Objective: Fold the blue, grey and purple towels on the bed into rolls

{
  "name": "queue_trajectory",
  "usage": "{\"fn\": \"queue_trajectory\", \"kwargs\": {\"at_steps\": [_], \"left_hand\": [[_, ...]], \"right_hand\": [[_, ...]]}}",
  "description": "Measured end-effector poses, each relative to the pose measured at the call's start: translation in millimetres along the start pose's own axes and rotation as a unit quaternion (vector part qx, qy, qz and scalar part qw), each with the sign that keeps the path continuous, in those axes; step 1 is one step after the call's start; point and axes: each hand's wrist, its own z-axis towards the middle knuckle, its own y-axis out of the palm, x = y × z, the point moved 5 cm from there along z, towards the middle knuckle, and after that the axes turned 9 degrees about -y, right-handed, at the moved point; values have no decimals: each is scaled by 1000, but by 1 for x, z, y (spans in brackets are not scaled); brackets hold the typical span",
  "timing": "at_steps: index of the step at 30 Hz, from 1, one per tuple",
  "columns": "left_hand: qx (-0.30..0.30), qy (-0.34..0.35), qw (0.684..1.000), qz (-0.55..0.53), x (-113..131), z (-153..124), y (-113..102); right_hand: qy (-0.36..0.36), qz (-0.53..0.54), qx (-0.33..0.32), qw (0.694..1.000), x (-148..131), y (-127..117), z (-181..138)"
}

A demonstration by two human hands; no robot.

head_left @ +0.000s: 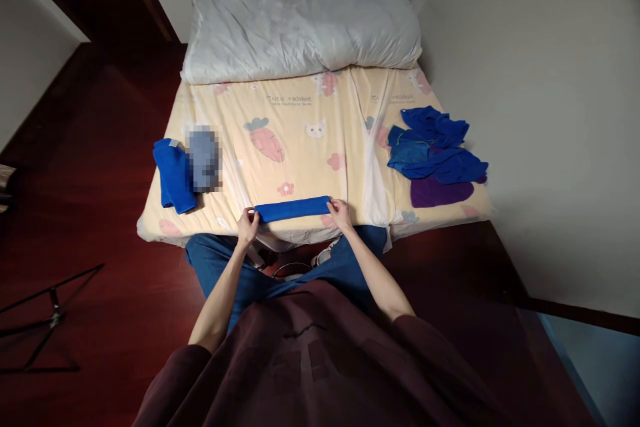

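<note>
A blue towel (pixel 293 209), folded into a long narrow strip, lies across the near edge of the bed. My left hand (pixel 248 223) pinches its left end, and my right hand (pixel 340 215) pinches the right end. Off to the left lies a folded blue towel (pixel 175 177), beside a blurred greyish-blue thing (pixel 203 157) whose kind I cannot make out. On the right side rests a loose, crumpled heap of blue cloths (pixel 435 147), with a purple cloth (pixel 440 193) at its near side.
A pale rolled quilt (pixel 305 20) lies across the far end of the bed (pixel 310 140), which has a carrot-patterned cover. A wall (pixel 525 113) borders the right side. Black tripod legs (pixel 54 313) stand on the dark red floor (pixel 125 267) at left.
</note>
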Motion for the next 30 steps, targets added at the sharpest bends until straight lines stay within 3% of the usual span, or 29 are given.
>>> {"fn": "queue_trajectory", "kwargs": {"at_steps": [4,6,9,12,15,19,23,26,28,30], "left_hand": [[80,83,989,89,17,-13,-4],[100,143,977,124,34,-24,3],[29,230,960,155,59,-39,30],[-31,252,951,174,68,-46,53],[-44,241,953,181,58,-44,57],[-40,228,956,180,34,-42,41],[-40,225,959,170,23,-36,25],[-39,230,958,165,30,-16,18],[-49,231,956,171,37,4,16],[-94,231,948,195,45,25,20]], "right_hand": [[-86,-130,33,987,-31,-4,-6],[-138,-173,24,975,-57,6,-12],[-216,-185,-77,955,-97,40,-22],[-260,-179,-163,935,-116,69,-32],[-245,-184,-185,934,-101,71,-36],[-222,-186,-172,941,-66,43,-37],[-198,-178,-151,952,-48,21,-41],[-151,-143,-60,976,-39,10,-42],[-68,-114,33,991,-26,1,-40],[13,-92,85,992,-13,-5,-37]]}}
